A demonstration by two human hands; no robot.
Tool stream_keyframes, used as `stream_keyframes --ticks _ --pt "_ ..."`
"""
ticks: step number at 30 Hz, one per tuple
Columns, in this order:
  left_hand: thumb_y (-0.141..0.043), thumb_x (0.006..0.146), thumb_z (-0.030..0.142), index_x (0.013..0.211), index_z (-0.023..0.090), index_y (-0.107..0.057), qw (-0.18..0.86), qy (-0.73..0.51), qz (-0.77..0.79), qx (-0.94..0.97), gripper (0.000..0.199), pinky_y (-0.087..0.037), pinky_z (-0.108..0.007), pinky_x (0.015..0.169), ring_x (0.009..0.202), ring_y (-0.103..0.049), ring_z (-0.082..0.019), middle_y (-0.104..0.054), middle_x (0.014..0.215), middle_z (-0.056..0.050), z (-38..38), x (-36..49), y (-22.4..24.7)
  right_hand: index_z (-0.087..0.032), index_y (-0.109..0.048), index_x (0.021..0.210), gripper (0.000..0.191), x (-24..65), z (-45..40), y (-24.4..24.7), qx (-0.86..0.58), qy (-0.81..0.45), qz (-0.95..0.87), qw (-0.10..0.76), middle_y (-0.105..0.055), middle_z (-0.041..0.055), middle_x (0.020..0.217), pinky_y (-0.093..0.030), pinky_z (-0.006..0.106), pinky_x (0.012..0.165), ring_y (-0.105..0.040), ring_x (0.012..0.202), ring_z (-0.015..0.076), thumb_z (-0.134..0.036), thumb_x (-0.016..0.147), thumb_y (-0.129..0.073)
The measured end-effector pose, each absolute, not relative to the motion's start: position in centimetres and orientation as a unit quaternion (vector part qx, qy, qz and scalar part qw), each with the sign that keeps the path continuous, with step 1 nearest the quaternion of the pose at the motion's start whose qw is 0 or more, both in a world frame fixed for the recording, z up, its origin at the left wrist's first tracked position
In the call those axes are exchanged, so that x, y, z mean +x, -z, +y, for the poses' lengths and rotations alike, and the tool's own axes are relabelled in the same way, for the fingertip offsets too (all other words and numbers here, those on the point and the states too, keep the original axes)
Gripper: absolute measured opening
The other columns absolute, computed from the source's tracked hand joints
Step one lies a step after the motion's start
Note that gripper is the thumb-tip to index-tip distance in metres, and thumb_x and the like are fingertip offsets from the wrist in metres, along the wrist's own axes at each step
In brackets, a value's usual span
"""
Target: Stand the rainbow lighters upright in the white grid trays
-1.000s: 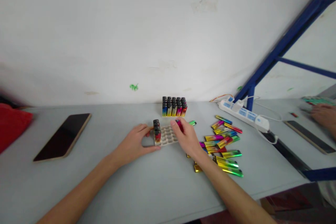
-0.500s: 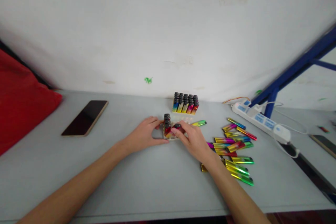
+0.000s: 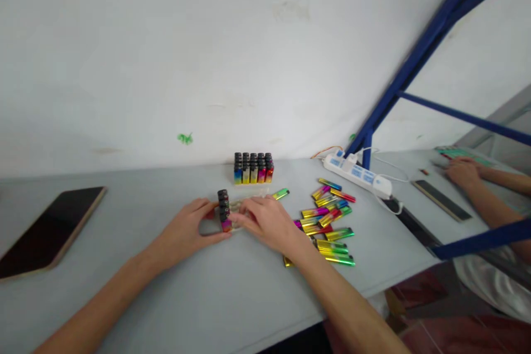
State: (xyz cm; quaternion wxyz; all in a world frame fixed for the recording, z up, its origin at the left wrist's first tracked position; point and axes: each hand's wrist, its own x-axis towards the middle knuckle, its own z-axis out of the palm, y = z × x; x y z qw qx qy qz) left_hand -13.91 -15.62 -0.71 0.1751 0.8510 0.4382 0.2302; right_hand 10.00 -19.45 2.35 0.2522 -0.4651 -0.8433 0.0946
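A short row of lighters with black tops (image 3: 224, 210) stands upright at the left end of a clear plastic tray (image 3: 259, 193). My left hand (image 3: 185, 232) grips that end, its thumb in front and its fingers behind. At the row's near end is a lighter with a shiny pink and purple body (image 3: 226, 225). The thumb and curled fingers of my right hand (image 3: 267, 222) are against this lighter, and the hand hides much of the tray. A green and yellow lighter (image 3: 281, 194) lies by the tray's far right corner.
Behind the tray stands a filled block of lighters (image 3: 254, 172). Several loose metallic lighters (image 3: 327, 215) lie to the right, before a white power strip (image 3: 359, 173). A phone (image 3: 53, 227) rests at left. Beyond the blue frame (image 3: 385, 88), another person's hands (image 3: 464, 172) are visible.
My view has swung right, so things sit further left. The dark-topped lighter in my right hand has moved left against the row, and a pink and purple body now shows at the near end.
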Motion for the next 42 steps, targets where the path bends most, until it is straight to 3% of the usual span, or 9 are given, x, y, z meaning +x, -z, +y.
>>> stream_keyframes --ticks 5,11,17,21,24,31,34,37,42 --pt "-0.072 0.076 0.079 0.097 0.025 -0.068 0.173 -0.221 0.457 0.844 0.059 -0.058 -0.045 0.087 0.092 -0.068 -0.03 -0.071 0.098 -0.005 -15.3 -14.1 1.0 -0.02 -0.068 0.102 0.027 13.9 -18.3 -2.8 -0.583 -0.055 -0.746 0.316 -0.076 0.0053 0.088 -0.041 0.03 0.074 -0.068 0.077 0.0194 -0.036 0.113 -0.048" --pt "-0.071 0.075 0.079 0.1 0.024 -0.071 0.152 -0.23 0.454 0.847 0.06 -0.059 -0.044 0.088 0.094 -0.07 -0.031 -0.073 0.1 -0.007 -15.0 -14.4 1.6 -0.021 -0.068 0.105 0.022 17.0 -16.6 -2.2 -0.641 -0.02 -0.676 0.363 -0.072 0.0044 0.081 -0.045 0.031 0.076 -0.067 0.076 0.0217 -0.033 0.109 -0.051" --pt "-0.069 0.075 0.079 0.082 0.026 -0.067 0.139 -0.226 0.454 0.85 0.054 -0.056 -0.039 0.071 0.074 -0.064 -0.026 -0.067 0.079 -0.002 -15.1 -14.1 1.2 -0.016 -0.072 0.113 0.025 24.3 -16.7 -1.7 -0.7 0.117 -0.566 0.42 -0.068 0.0182 0.117 -0.048 0.046 0.104 -0.063 0.115 0.0313 -0.029 0.103 -0.054" --pt "-0.072 0.075 0.075 0.084 0.023 -0.068 0.147 -0.223 0.448 0.853 0.052 -0.053 -0.036 0.075 0.077 -0.063 -0.025 -0.067 0.081 -0.003 -15.3 -14.0 1.0 -0.017 -0.072 0.13 0.035 30.3 -17.1 -0.9 -0.749 0.091 -0.608 0.246 -0.067 0.02 0.131 -0.044 0.046 0.11 -0.062 0.125 0.0329 -0.02 0.101 -0.053" --pt "-0.073 0.076 0.071 0.089 0.022 -0.07 0.158 -0.212 0.449 0.854 0.051 -0.051 -0.036 0.078 0.081 -0.064 -0.026 -0.067 0.085 -0.004 -15.5 -13.9 0.9 -0.015 -0.073 0.131 0.035 32.7 -16.6 -0.4 -0.772 0.027 -0.626 0.108 -0.072 0.0196 0.129 -0.047 0.04 0.103 -0.067 0.119 0.0318 -0.021 0.1 -0.059" --pt "-0.072 0.079 0.07 0.101 0.021 -0.073 0.164 -0.206 0.441 0.858 0.055 -0.05 -0.036 0.081 0.084 -0.064 -0.027 -0.069 0.088 -0.006 -15.5 -13.8 1.1 -0.015 -0.078 0.095 0.01 33.1 -15.4 -0.6 -0.76 -0.004 -0.646 0.071 -0.081 0.0124 0.098 -0.05 0.03 0.087 -0.074 0.097 0.0262 -0.02 0.093 -0.07" --pt "-0.074 0.078 0.069 0.102 0.021 -0.073 0.165 -0.217 0.437 0.857 0.054 -0.049 -0.036 0.08 0.084 -0.064 -0.027 -0.069 0.088 -0.005 -15.5 -13.8 1.3 -0.014 -0.076 0.098 0.013 32.4 -15.2 -1.0 -0.756 0.011 -0.647 0.096 -0.08 0.015 0.102 -0.05 0.032 0.088 -0.073 0.1 0.0275 -0.024 0.094 -0.068" --pt "-0.075 0.078 0.068 0.097 0.021 -0.071 0.166 -0.221 0.432 0.859 0.051 -0.049 -0.035 0.08 0.084 -0.064 -0.026 -0.069 0.087 -0.005 -15.6 -13.7 1.2 -0.013 -0.072 0.116 0.029 30.8 -15.3 -1.6 -0.748 0.022 -0.646 0.153 -0.079 0.0165 0.106 -0.051 0.035 0.087 -0.073 0.098 0.0276 -0.031 0.101 -0.055" --pt "-0.076 0.078 0.068 0.093 0.02 -0.07 0.164 -0.211 0.439 0.858 0.051 -0.048 -0.035 0.08 0.086 -0.064 -0.027 -0.068 0.09 -0.006 -15.9 -13.5 0.7 -0.017 -0.076 0.111 0.047 23.6 -14.9 -3.2 -0.595 -0.204 -0.635 0.448 -0.073 0.0063 0.089 -0.047 0.03 0.066 -0.06 0.071 0.0185 -0.059 0.092 -0.067"
